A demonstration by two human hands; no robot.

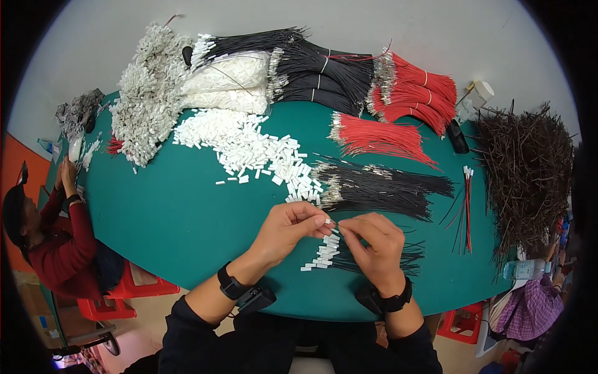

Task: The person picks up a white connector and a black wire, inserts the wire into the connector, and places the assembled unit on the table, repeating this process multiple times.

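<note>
Fingertips of the left hand (288, 229) pinch a small white connector (328, 220); the right hand (374, 244) seems to pinch a thin wire end against it. Near the table (180, 218) edge, either could slip, and an elbow could scatter the row (322, 254) below.

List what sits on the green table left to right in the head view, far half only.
Grey connector heap → loose white housings → black wire bundles → red wire bundles → brown wire pile, all on the green table.
</note>
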